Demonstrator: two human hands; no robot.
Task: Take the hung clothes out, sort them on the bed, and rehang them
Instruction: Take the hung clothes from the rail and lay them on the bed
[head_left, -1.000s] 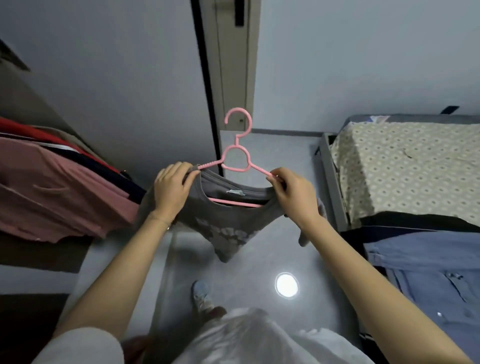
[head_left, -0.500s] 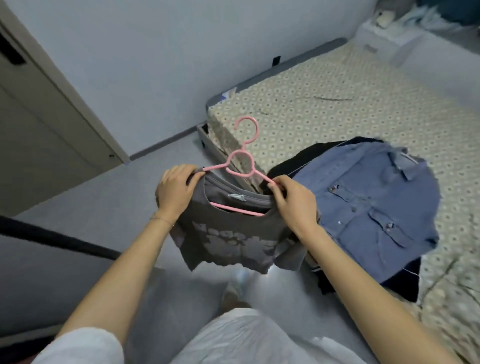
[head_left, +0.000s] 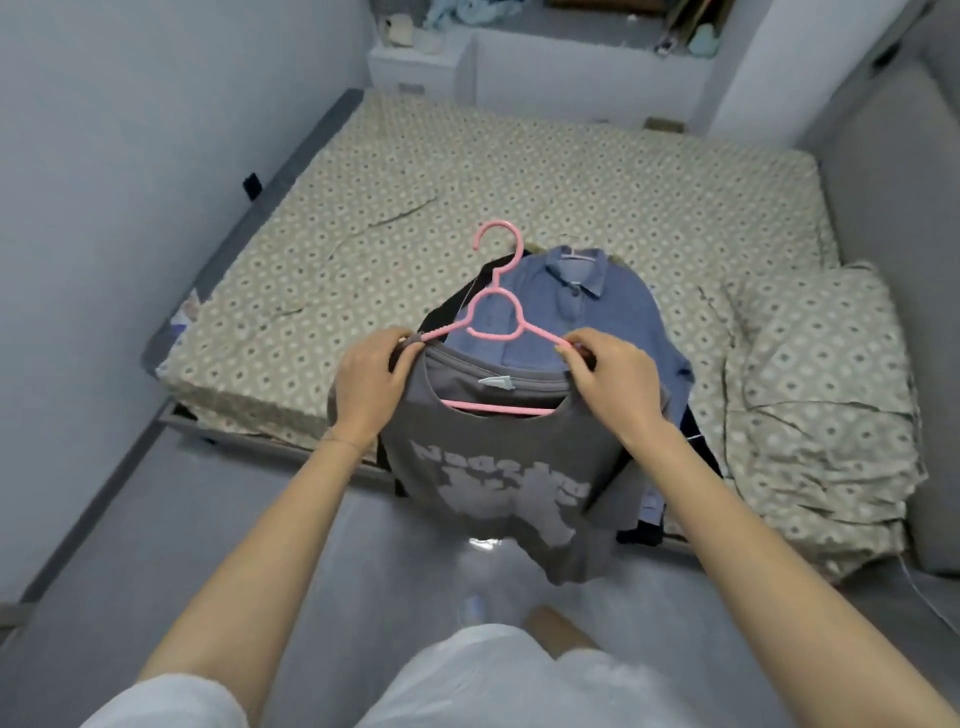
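The grey T-shirt (head_left: 498, 467), with a pale print across the chest, hangs on a pink plastic hanger (head_left: 496, 306) held in the air at the near edge of the bed (head_left: 415, 171), its hem over the floor. The left hand (head_left: 371, 384) is curled round one shoulder where the cloth sits on the hanger arm; the right hand (head_left: 613, 384) pinches the other shoulder, thumb and forefinger closed on cloth and plastic together. Just behind the hanger a blue denim shirt (head_left: 571, 306) lies collar-up on the patterned sheet, on top of a black garment (head_left: 457, 306). A folded quilt (head_left: 815, 405) in the same pattern sits to the right.

The step in hand looks to be laying this shirt with the pile. It would go best lowered flat beside the denim rather than on it, so the sorting stays legible; both shoulders should be kept level, since a tilt would let the neckline slide off one arm (the hook points away, so nothing should snag).

The print's lettering is too blurred to read; most of the black garment is covered, so its kind cannot be told; whether the denim shirt has a hanger of its own is unclear; the rail is out of view.
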